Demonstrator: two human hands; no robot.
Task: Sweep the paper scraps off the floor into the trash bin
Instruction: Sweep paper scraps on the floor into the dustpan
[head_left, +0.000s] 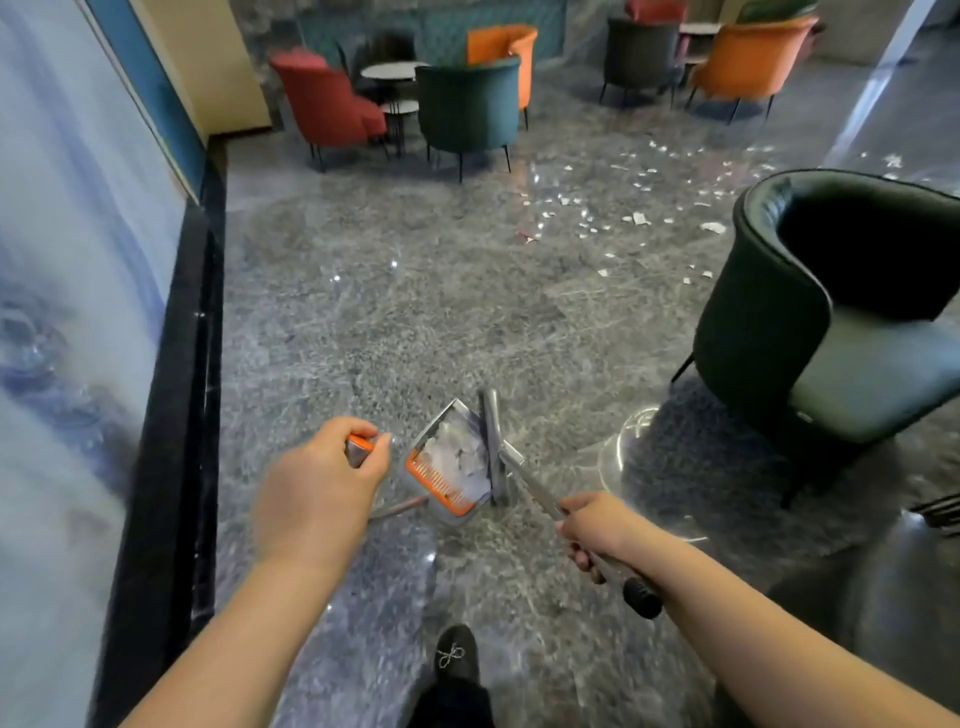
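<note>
My left hand (322, 480) is closed around the orange-tipped handle of a grey dustpan (451, 460), which hangs just above the floor with white paper scraps piled inside. An orange comb edge runs along the pan's near side. My right hand (592, 527) grips the metal broom handle (621, 571), and the grey broom head (493, 447) rests against the pan's right side. Many more white paper scraps (639, 218) lie scattered on the glossy grey floor further ahead to the right. No trash bin shows in view.
A dark green armchair (826, 312) stands close on the right. A red chair (324, 104), a teal chair (467, 109), orange chairs (748, 57) and a small round table (395, 73) sit at the back. A glass wall with a black base (166, 415) runs along the left. My shoe (457, 654) is below.
</note>
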